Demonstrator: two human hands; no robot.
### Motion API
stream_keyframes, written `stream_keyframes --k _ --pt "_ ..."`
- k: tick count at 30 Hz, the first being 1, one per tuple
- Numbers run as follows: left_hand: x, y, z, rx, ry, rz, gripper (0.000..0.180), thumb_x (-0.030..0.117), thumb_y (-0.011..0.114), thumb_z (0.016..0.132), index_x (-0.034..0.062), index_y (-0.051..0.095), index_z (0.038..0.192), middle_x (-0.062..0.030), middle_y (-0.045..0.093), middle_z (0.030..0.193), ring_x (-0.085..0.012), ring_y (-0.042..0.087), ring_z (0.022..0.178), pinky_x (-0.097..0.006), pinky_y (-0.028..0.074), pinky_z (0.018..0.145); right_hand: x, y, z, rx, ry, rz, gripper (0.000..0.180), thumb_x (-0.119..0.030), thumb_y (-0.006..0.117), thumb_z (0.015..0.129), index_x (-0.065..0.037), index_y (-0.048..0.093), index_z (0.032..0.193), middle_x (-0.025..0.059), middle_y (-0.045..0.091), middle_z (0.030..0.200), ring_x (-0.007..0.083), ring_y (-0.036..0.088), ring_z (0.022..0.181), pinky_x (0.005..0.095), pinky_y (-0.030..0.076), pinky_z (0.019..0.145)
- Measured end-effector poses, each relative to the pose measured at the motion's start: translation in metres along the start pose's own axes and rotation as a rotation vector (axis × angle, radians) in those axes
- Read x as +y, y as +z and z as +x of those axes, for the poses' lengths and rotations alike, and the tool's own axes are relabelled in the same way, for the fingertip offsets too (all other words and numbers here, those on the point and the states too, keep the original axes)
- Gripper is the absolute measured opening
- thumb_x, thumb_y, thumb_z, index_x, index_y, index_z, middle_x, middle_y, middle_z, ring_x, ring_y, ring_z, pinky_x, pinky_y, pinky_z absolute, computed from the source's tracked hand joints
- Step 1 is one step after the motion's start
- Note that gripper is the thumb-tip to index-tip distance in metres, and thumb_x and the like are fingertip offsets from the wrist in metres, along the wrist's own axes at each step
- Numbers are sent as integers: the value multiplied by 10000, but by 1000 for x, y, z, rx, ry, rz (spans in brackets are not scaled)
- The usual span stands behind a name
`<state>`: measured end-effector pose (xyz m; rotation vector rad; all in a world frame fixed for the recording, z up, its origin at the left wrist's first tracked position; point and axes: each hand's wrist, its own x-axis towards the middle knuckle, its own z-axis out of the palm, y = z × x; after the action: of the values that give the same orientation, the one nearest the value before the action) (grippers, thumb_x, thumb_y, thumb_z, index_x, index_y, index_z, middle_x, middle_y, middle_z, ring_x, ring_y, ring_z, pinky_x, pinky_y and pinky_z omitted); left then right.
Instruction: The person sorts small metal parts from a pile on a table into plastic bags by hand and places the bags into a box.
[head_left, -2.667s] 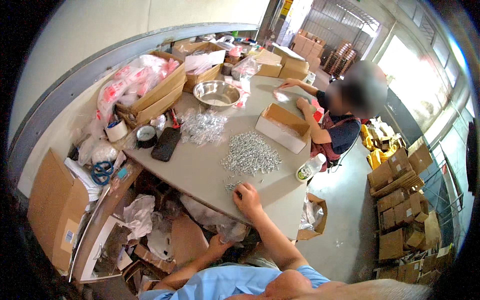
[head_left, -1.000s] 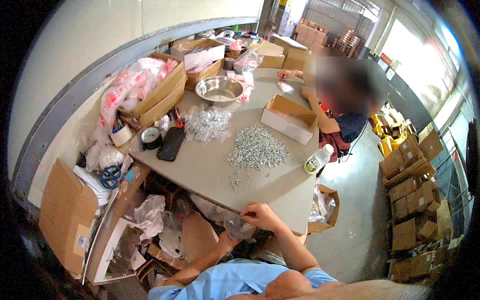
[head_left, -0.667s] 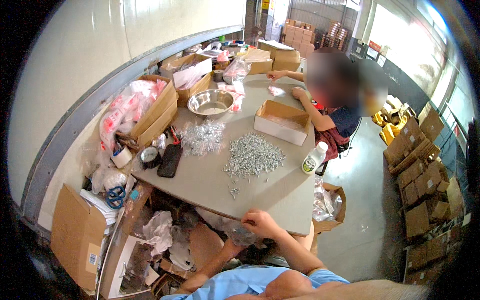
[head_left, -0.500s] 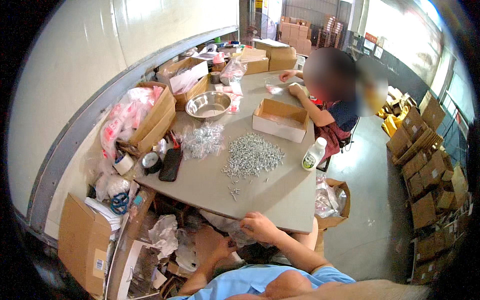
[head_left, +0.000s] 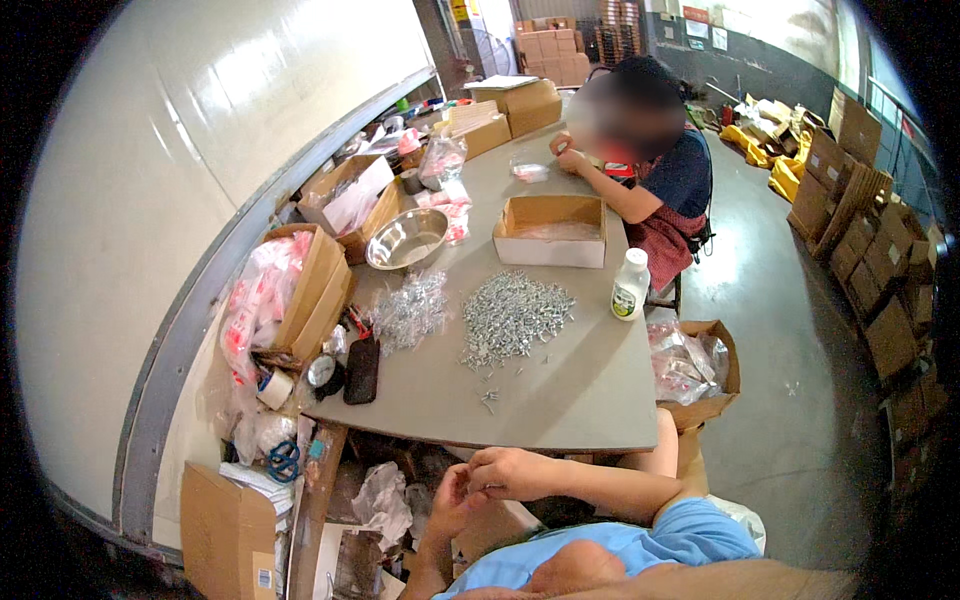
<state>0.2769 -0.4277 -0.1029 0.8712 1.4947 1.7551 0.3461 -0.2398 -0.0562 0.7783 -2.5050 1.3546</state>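
Head view: a white-sided box (head_left: 550,252) on the tabletop (head_left: 570,400) holds clear plastic (head_left: 562,231); a carton (head_left: 322,295) at left, printed bags (head_left: 262,300). Loose screws (head_left: 516,315) lie piled between clear packets (head_left: 410,312) and a bottle (head_left: 630,286). Left hand (head_left: 452,503) and right hand (head_left: 508,474) meet by the near edge, half-curled; any grip is hidden.

On our flat grey table (head_left: 590,410), we have a heap of small silver metal screws (head_left: 515,315); behind it, a rectangular white cardboard box (head_left: 549,251); left of that, a round silver steel bowl (head_left: 385,254); right of the heap, a white plastic bottle (head_left: 629,285).
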Motion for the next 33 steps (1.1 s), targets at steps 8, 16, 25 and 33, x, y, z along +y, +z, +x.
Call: stream_keyframes --k 8,16,25,33 --pt "39 21 26 251 180 616 127 110 591 863 -12 588 827 -57 578 785 -130 542 689 -245 437 628 5 -16 -4 154 266 14 149 -147 622 782 -39 558 862 152 592 754 349 587 694 401 471 627" --pt "41 17 47 250 279 780 143 111 599 846 -29 577 827 -128 574 733 -201 553 632 -290 438 583 26 -21 -3 181 141 -23 130 -140 577 775 -29 533 827 188 575 765 392 561 725 458 450 649" --pt "81 -67 139 683 418 847 197 153 631 854 -38 622 900 -48 617 765 -105 529 679 -255 450 625 91 -73 9 473 233 -83 106 -124 586 745 -49 517 775 143 553 720 335 560 686 418 448 615" --pt "124 12 315 290 648 1071 205 170 619 817 -5 641 922 -136 641 834 -245 623 760 -331 480 694 128 -90 -8 779 294 -231 115 -140 605 745 -73 514 763 112 557 723 310 564 684 408 459 613"
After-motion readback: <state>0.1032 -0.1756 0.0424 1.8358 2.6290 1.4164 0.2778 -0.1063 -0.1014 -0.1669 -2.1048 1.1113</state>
